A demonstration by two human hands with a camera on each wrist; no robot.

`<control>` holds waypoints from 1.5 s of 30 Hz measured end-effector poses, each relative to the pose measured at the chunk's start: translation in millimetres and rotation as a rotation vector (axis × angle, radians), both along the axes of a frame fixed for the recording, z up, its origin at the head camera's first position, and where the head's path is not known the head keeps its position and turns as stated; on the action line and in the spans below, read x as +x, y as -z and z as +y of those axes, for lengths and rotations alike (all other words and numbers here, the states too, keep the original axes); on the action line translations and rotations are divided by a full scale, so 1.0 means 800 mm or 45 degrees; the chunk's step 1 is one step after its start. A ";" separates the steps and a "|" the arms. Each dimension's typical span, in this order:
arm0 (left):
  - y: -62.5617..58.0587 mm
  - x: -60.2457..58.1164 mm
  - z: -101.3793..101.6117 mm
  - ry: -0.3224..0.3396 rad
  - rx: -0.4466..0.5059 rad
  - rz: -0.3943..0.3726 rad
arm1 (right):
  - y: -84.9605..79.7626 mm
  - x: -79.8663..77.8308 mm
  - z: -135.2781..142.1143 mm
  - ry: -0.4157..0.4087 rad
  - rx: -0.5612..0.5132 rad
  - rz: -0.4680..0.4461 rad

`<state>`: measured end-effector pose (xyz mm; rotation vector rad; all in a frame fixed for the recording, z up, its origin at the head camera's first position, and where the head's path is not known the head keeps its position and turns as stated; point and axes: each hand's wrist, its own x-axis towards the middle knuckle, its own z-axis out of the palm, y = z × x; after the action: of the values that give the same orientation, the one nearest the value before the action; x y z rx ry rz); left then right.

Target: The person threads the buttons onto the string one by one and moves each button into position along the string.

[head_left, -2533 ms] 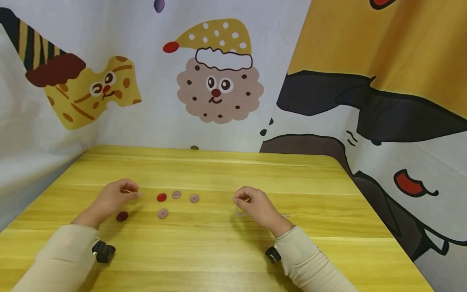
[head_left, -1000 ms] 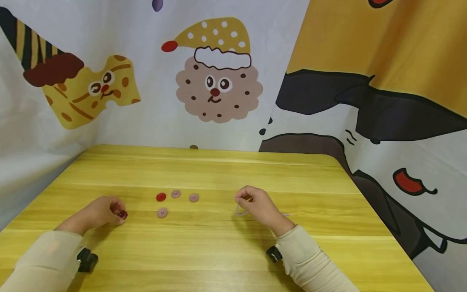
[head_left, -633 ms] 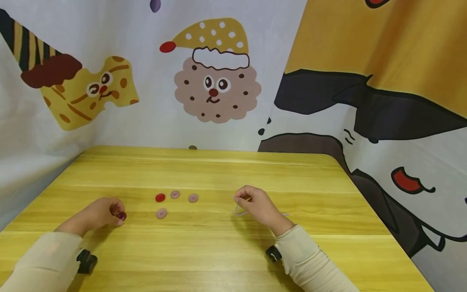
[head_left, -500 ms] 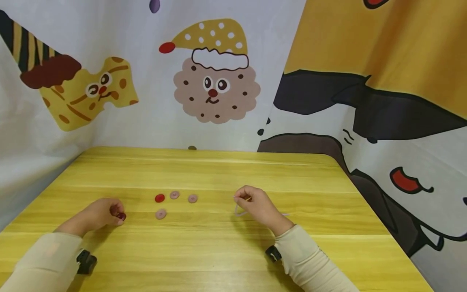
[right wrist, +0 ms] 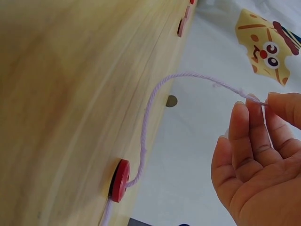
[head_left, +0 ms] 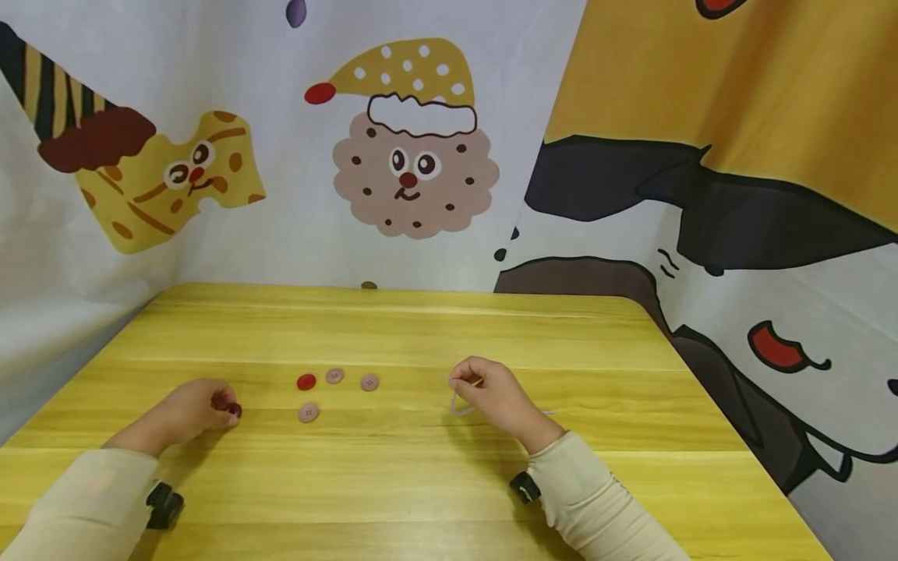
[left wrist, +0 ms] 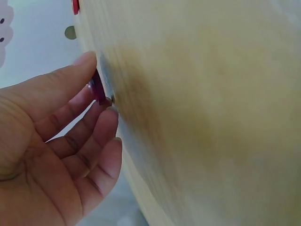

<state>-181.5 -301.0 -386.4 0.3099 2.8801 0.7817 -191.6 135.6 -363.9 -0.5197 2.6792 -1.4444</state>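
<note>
My left hand [head_left: 192, 409] pinches a dark red button [head_left: 235, 410] between thumb and fingers at the table's left side. In the left wrist view that button [left wrist: 97, 88] stands on edge close to the tabletop. On the right, my right hand [head_left: 498, 396] pinches the end of a lilac cord [right wrist: 146, 117] between thumb and fingertips. The cord curves down to a red button [right wrist: 121, 181] threaded on it, near the tabletop; in the head view the hand hides this button. Between the hands lie a bright red button [head_left: 306, 382] and pink buttons [head_left: 309, 413].
The wood-grain table [head_left: 421, 483] has rounded far corners. Behind it hangs a curtain [head_left: 281, 249] printed with cartoon figures. Two more pink buttons lie farther back, one of them a four-hole button [head_left: 334, 376] beside the bright red one.
My left hand has come down and left onto the dark red button, which lay flat on the table before, and taken hold of it. The right hand stays still with the cord.
</note>
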 end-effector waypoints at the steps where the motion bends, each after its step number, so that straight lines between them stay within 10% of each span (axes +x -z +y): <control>1: 0.000 0.000 0.000 -0.002 0.012 0.002 | 0.000 0.000 0.000 -0.002 -0.004 -0.003; 45: -0.045 -0.007 0.145 -0.084 0.532 0.153 | -0.006 0.000 -0.004 0.043 -0.015 -0.025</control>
<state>-187.3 -185.1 -350.2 0.3156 2.8227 1.4250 -191.3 132.6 -359.5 -0.4615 2.6787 -1.4669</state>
